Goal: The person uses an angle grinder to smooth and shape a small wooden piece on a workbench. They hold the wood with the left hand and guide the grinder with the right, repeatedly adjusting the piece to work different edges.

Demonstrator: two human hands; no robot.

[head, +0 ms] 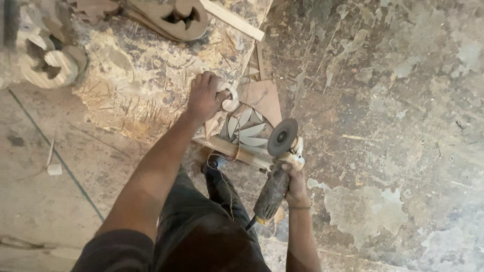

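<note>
sawdust and wood scraps cover the worn grey concrete floor [393,100]. left hand [204,95] presses down with fingers curled on the pale scrolled end of a carved wooden panel with a leaf-shaped cutout pattern [249,123], which lies on the floor just ahead of the person's foot. right hand [295,184] has its fingers wrapped tight around a dusty black angle grinder [275,186]; its round grey disc [282,137] seems to hover at the panel's right edge. 2 curved wooden cutouts [176,17] lie well apart, further up.
</note>
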